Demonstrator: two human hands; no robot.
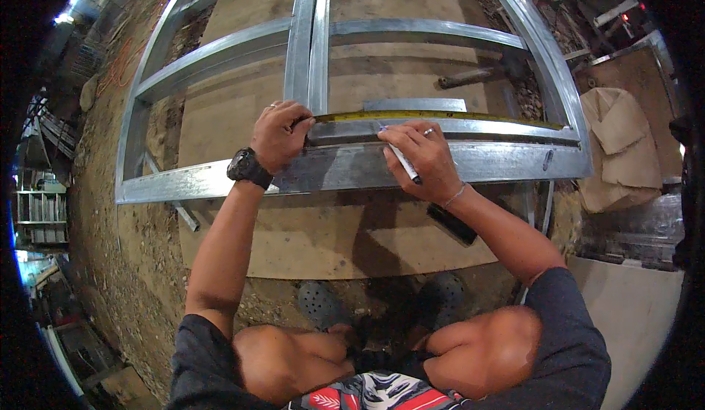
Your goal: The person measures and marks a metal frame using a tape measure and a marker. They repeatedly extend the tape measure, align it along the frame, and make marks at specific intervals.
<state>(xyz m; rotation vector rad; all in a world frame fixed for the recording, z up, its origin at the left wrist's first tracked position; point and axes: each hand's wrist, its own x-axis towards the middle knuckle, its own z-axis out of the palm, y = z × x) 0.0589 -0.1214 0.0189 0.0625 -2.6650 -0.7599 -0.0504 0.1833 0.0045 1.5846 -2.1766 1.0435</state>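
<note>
A yellow tape measure blade (411, 114) stretches along the near part of a metal frame (330, 169), out to the right corner. My left hand (283, 132), with a black watch on its wrist, pinches the blade's left end beside the middle metal bars (299, 50). In my right hand (429, 157) is a white marker (402, 162) with a dark end, held like a pen. Its tip points at a narrow metal bar (477, 127) just below the blade; whether it touches the metal I cannot tell.
Under the frame lies a brown board (294, 252) on dirt ground. A dark cylindrical object (451, 224) rests below my right wrist. Folded brown cardboard (620, 146) is at the right, and an orange cord (116, 69) lies at the far left. A pipe (466, 78) lies inside the frame.
</note>
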